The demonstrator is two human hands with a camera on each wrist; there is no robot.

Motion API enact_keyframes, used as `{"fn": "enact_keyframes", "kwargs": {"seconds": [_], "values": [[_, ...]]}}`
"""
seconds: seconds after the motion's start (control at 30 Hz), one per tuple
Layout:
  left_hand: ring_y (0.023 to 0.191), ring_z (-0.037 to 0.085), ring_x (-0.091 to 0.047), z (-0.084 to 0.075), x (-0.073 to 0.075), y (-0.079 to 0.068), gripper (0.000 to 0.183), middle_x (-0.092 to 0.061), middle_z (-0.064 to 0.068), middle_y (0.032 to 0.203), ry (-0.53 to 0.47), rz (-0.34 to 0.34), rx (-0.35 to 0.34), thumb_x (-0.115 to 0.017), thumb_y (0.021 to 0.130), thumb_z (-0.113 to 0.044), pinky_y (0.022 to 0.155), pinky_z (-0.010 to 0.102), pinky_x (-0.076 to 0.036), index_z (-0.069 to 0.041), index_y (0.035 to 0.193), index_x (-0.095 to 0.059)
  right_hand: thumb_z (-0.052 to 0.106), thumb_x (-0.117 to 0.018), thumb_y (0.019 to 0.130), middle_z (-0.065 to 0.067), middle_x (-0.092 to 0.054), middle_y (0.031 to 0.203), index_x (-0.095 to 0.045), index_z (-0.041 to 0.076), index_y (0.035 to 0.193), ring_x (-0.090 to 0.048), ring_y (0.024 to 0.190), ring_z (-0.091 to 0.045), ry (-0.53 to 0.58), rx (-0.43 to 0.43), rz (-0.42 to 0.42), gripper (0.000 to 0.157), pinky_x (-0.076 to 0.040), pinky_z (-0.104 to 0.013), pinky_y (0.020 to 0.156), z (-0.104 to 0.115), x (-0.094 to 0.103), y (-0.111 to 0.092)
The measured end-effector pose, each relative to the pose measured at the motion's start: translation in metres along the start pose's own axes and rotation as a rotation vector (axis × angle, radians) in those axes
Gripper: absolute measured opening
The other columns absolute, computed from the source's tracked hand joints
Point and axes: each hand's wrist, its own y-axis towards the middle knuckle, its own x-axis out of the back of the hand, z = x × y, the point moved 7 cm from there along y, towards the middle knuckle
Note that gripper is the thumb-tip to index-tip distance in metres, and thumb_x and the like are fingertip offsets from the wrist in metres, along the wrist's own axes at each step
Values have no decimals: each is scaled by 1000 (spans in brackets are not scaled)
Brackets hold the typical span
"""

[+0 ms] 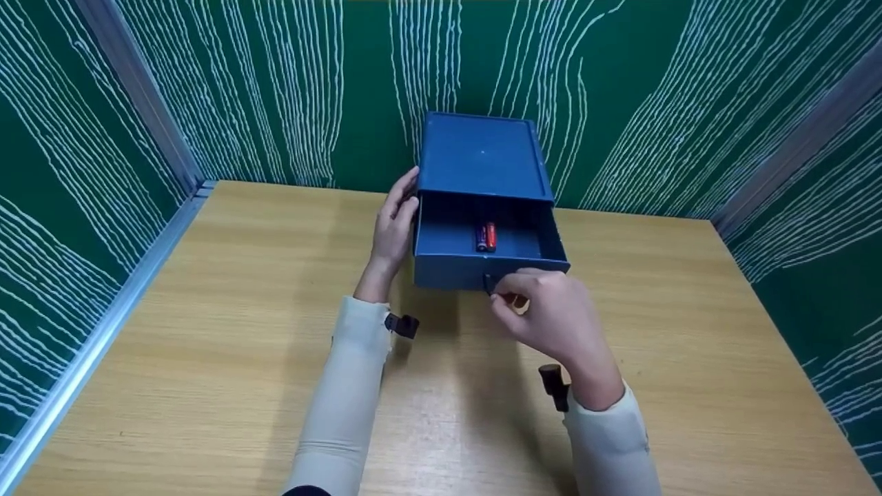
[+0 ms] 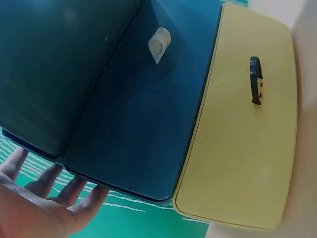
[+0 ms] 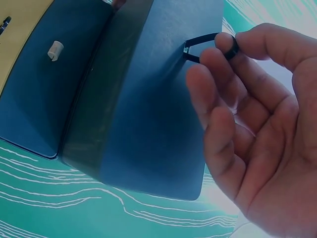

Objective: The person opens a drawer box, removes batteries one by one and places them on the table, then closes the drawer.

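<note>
Pinching one handle (image 1: pixel 488 283): right fingers (image 3: pixel 253 74); left fingers (image 1: pixel 398 193) extended against cabinet (image 1: pixel 482 158); two batteries (image 1: pixel 490 236) inside one drawer (image 1: pixel 448 273).

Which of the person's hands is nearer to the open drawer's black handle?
Right: the right hand pinches the black handle on the front of the drawer, while the left hand is farther back, at the left side of the blue box.
</note>
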Motion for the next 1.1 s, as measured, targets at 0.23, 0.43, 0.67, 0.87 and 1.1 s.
{"fn": "enact_keyframes", "kwargs": {"seconds": [0.23, 0.43, 0.67, 0.87, 1.1], "values": [[128, 14, -28, 8, 1, 9, 43, -27, 8, 142, -1, 36, -5, -26, 93, -8, 105, 31, -22, -6, 137, -27, 27, -57, 76, 10, -60, 66, -65, 21, 70, -50, 58, -2, -20, -13, 26, 12, -41, -18, 53, 1, -3, -1], [128, 14, -27, 4, -4, 17, 42, -26, 8, 142, -42, 65, -25, -25, 93, -8, 106, 30, -21, -5, 135, -29, 27, -57, 76, 10, -60, 66, -66, 20, 71, -50, 58, -1, -23, -21, 52, 12, -41, -18, 55, 2, -1, -2], [128, 14, -25, 1, -9, 24, 41, -25, 7, 142, -23, 88, 13, -24, 92, -11, 107, 33, -16, -6, 132, -33, 28, -56, 77, 9, -60, 67, -66, 20, 72, -51, 59, -3, -17, -10, 67, 14, -43, -21, 55, 3, 0, -3], [125, 16, -27, 3, -9, 25, 40, -24, 5, 141, 13, 91, 71, -26, 91, -13, 106, 37, -17, -10, 129, -35, 27, -57, 77, 9, -60, 66, -66, 19, 72, -51, 59, -4, -17, -7, 65, 13, -43, -21, 55, 2, -1, -3], [119, 15, -32, 2, -5, 31, 35, -33, 4, 134, 40, 89, 104, -34, 90, -15, 102, 35, -23, -8, 124, -40, 24, -57, 75, 10, -58, 64, -65, 20, 69, -48, 57, -1, -16, -3, 37, 11, -41, -18, 54, 5, 1, -2]]}}
